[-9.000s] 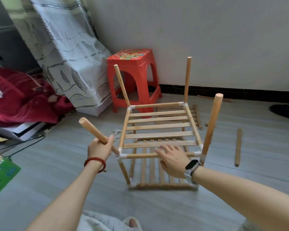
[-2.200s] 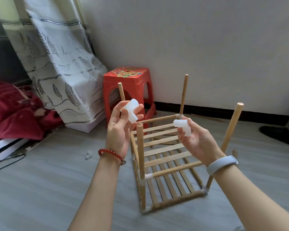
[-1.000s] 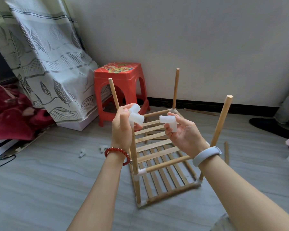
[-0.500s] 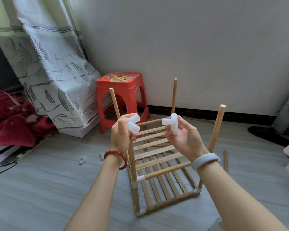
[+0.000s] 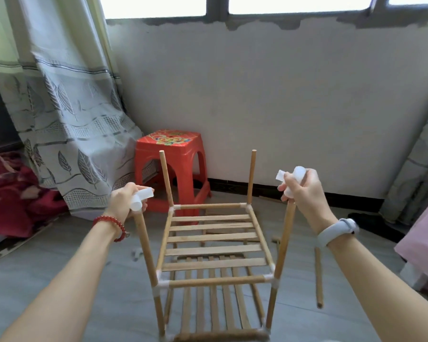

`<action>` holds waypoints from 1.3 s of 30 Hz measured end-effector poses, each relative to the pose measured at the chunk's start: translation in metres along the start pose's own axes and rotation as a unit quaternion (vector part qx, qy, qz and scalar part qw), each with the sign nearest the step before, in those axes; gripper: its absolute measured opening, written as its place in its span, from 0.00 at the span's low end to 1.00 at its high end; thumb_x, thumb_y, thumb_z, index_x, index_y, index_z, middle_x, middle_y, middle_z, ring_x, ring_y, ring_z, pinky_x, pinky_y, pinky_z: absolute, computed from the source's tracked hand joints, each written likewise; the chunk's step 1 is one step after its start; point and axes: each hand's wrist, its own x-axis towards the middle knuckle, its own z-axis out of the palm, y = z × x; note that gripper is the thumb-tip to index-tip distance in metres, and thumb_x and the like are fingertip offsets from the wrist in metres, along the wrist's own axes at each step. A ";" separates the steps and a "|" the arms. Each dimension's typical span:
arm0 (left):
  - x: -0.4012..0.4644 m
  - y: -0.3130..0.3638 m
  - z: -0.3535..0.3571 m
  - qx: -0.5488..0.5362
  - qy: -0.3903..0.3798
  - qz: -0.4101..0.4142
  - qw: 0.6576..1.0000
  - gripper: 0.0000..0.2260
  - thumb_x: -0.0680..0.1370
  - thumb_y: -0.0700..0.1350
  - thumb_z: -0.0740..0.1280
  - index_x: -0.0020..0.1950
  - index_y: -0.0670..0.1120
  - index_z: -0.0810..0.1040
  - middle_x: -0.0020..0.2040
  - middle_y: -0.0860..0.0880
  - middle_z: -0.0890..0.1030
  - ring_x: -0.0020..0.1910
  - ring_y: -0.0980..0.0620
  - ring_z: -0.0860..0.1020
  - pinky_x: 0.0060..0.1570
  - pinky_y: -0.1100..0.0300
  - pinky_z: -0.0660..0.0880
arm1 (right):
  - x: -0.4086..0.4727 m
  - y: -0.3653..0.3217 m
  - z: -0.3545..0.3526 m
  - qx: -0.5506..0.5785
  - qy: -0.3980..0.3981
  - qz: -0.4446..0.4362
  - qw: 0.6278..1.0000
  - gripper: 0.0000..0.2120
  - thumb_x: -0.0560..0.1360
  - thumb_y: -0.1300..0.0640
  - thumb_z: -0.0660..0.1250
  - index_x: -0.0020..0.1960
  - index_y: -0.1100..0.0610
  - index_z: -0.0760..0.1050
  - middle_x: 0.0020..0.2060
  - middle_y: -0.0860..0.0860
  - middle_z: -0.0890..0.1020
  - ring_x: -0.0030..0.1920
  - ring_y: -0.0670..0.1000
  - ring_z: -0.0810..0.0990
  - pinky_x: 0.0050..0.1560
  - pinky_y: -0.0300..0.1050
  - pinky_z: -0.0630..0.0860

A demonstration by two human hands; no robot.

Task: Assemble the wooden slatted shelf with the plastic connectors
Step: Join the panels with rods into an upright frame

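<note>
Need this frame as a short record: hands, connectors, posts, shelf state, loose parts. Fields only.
left hand: grips a white connector at the top of the near left post
right hand: grips a white connector at the top of the near right post
far posts: two, tops bare
shelf: two slatted tiers joined
loose parts: a dowel on the floor, right of the shelf

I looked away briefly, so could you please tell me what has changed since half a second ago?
Both hands moved apart: the left hand carried its white connector onto the near-left post, the right hand its connector onto the near-right post. Both grips and the shelf frame stayed.
</note>
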 end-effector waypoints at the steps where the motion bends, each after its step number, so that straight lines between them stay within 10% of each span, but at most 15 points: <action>1: 0.001 0.008 -0.002 0.063 -0.010 0.002 0.998 0.12 0.77 0.37 0.56 0.45 0.36 0.79 0.40 0.41 0.76 0.23 0.58 0.75 0.30 0.64 0.72 | 0.003 -0.001 -0.003 -0.016 0.023 -0.010 1.000 0.07 0.79 0.56 0.62 0.52 0.55 0.63 0.42 0.57 0.77 0.34 0.49 0.76 0.32 0.39 0.72; 6: -0.012 0.023 0.017 0.287 0.058 0.055 0.955 0.13 0.78 0.39 0.55 0.47 0.42 0.80 0.52 0.40 0.80 0.49 0.41 0.78 0.54 0.53 0.74 | 0.018 0.010 -0.008 -0.044 0.059 -0.030 0.997 0.08 0.79 0.58 0.60 0.54 0.54 0.62 0.45 0.57 0.74 0.40 0.53 0.77 0.34 0.41 0.71; 12: -0.026 0.010 0.044 0.409 0.118 0.202 0.882 0.13 0.81 0.42 0.52 0.49 0.38 0.75 0.48 0.38 0.77 0.47 0.37 0.75 0.42 0.55 0.64 | 0.018 0.028 -0.022 -0.096 -0.001 -0.029 0.995 0.13 0.79 0.61 0.61 0.63 0.57 0.71 0.48 0.48 0.74 0.46 0.52 0.75 0.36 0.35 0.76; 19: -0.027 0.008 0.048 0.397 0.114 0.211 0.886 0.13 0.82 0.43 0.53 0.46 0.38 0.72 0.47 0.38 0.77 0.45 0.38 0.74 0.42 0.54 0.63 | 0.013 0.023 -0.014 -0.234 -0.082 -0.133 0.960 0.16 0.79 0.62 0.61 0.66 0.59 0.71 0.52 0.50 0.73 0.51 0.53 0.75 0.55 0.44 0.73; 39: -0.025 0.003 0.050 0.338 0.163 0.208 0.903 0.13 0.81 0.41 0.56 0.46 0.35 0.76 0.48 0.36 0.78 0.47 0.35 0.74 0.42 0.53 0.63 | -0.002 0.059 -0.005 -0.212 0.088 -0.282 0.932 0.15 0.75 0.71 0.64 0.60 0.61 0.75 0.45 0.53 0.76 0.37 0.59 0.79 0.42 0.49 0.79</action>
